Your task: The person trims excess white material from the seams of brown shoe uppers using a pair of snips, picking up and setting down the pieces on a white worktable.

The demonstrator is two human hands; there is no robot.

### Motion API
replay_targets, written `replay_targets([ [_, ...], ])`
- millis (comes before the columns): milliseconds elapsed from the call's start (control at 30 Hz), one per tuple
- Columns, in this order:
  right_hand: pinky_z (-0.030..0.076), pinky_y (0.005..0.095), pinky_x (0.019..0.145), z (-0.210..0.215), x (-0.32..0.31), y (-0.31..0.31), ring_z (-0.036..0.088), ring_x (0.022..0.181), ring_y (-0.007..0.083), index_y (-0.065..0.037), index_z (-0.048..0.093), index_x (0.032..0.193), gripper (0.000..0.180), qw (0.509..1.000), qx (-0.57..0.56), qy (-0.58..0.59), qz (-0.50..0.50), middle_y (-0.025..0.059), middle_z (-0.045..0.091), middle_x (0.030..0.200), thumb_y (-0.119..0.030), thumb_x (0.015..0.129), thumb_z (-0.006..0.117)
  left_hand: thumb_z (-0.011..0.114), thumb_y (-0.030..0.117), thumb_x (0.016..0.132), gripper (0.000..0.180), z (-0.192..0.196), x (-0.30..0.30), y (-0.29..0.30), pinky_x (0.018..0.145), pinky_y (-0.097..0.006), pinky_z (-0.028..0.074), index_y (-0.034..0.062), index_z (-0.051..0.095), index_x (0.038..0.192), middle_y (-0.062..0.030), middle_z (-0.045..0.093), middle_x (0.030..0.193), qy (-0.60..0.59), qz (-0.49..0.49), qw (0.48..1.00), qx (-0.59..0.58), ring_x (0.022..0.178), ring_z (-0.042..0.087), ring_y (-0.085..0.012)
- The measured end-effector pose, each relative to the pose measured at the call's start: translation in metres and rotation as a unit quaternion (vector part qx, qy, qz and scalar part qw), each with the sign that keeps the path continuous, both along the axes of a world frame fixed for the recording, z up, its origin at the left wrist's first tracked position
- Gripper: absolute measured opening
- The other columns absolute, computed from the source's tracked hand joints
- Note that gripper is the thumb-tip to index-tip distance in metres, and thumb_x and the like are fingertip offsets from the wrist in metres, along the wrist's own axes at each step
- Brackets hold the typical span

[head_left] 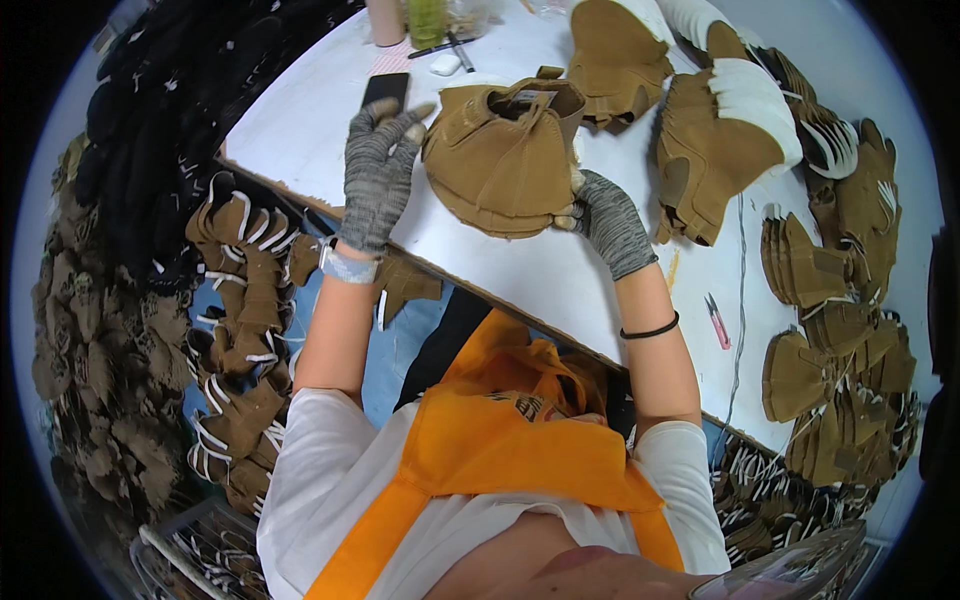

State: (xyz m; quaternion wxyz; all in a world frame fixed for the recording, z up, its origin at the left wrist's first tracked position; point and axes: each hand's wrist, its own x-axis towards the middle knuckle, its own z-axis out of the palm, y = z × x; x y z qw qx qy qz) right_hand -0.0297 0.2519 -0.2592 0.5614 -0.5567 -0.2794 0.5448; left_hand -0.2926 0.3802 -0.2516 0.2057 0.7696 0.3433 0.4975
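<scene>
A brown suede boot upper (pixel 505 165) is held just above the white table, its dark opening and small top loop facing away from me. My right hand (pixel 612 222), in a grey knit glove with bare fingertips, pinches the upper's lower right edge. At its left side is my left hand (pixel 380 180), in a matching glove. The fingers of that hand are partly bent and apart, with the tips close to the upper's left edge; whether they touch it is hard to see. Behind the left fingers lies a black phone (pixel 386 92).
Bundled brown uppers with white edges (pixel 720 140) stand at the table's right, more stacks (pixel 800 375) beyond. Pink-handled snips (pixel 718 322) lie near a dark cord (pixel 740 300). Pens (pixel 460 52) and a yellow-green bottle (pixel 427 22) are at the back. Piled uppers (pixel 245 330) fill the left.
</scene>
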Motion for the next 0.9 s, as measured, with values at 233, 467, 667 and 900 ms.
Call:
replay_targets([
  [233,0.053,0.025,0.057,0.003,-0.025,0.001,0.064,0.064,0.0145,0.001,0.06,0.102,0.04,0.993,0.044,-0.112,0.009,0.0082,0.063,0.084,-0.039,0.095,0.058,0.074,0.038,0.079,0.046,0.088,0.062,-0.05,0.088,-0.039,0.051,0.0103,0.068,0.116,-0.0148,0.065,0.115,0.073,-0.054,0.971,0.219,0.098,0.065,-0.0299],
  [467,0.049,0.038,0.088,0.002,0.038,0.028,0.062,0.095,0.0279,-0.004,0.059,0.108,0.029,0.893,0.048,-0.447,-0.03,0.0184,0.065,0.101,-0.022,0.086,0.062,0.078,0.03,0.078,0.036,0.049,0.055,-0.031,0.084,-0.035,0.053,0.0038,0.072,0.102,-0.013,0.066,0.104,-0.023,-0.039,0.997,0.068,0.094,0.065,-0.0251],
  [667,0.038,0.0457,0.1,0.017,0.094,0.066,0.058,0.111,0.0275,-0.022,0.061,0.124,0.041,0.509,0.015,-0.846,-0.155,0.0111,0.056,0.127,-0.018,0.083,0.063,0.086,0.044,0.062,0.062,0.042,0.059,-0.03,0.088,-0.041,0.05,0.0005,0.069,0.102,-0.0174,0.058,0.109,0.06,-0.033,0.99,0.125,0.1,0.058,-0.031],
  [900,0.045,0.0373,0.093,0.042,0.115,0.089,0.063,0.102,0.0261,-0.016,0.069,0.112,0.025,0.682,0.108,-0.685,-0.232,0.0107,0.067,0.112,-0.018,0.089,0.059,0.087,0.041,0.061,0.065,0.051,0.048,-0.037,0.092,-0.042,0.048,0.0008,0.065,0.107,-0.0182,0.056,0.114,0.114,-0.006,0.985,0.127,0.104,0.056,-0.0325],
])
